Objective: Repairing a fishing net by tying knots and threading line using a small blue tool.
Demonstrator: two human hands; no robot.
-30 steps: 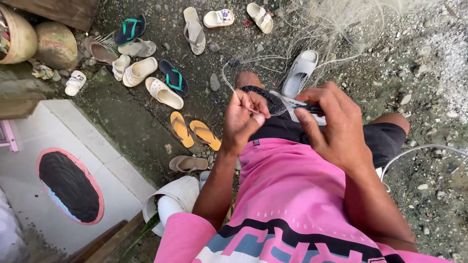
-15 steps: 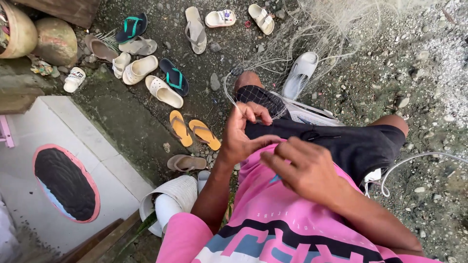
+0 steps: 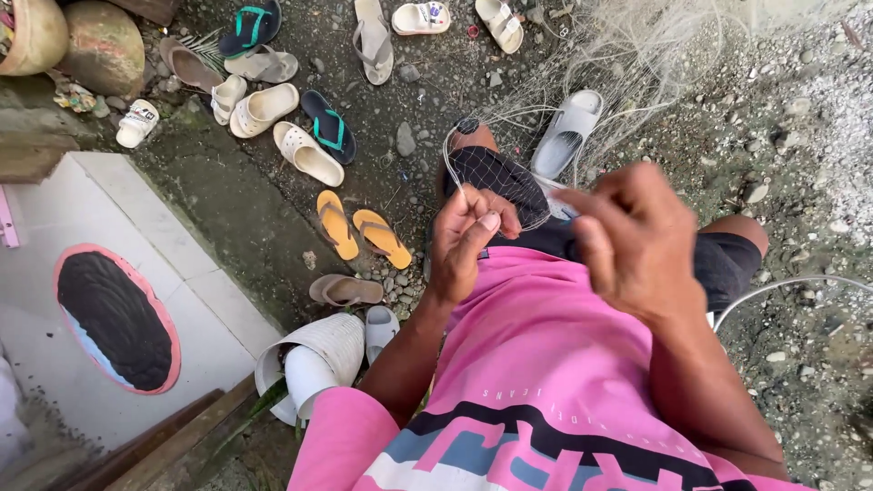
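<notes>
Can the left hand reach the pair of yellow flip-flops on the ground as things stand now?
Probably yes. The left hand, pinching fishing net over the knee, has open ground between it and the yellow flip-flops; nothing blocks the way, though it must release the net.

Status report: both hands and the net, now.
Left hand pinching fishing net strands over the knee. Right hand raised, fingers curled; what it holds is hidden. Net trails to the gravel by a grey slide sandal.

A fishing net [image 3: 509, 182] lies over the person's knee, its bulk spreading across the ground [image 3: 782, 118] behind. The left hand [image 3: 468, 241] sits left of the right hand [image 3: 637, 241], both above the lap. Sandals [image 3: 355, 227] lie scattered further left, near a tiled slab [image 3: 136, 236].
</notes>
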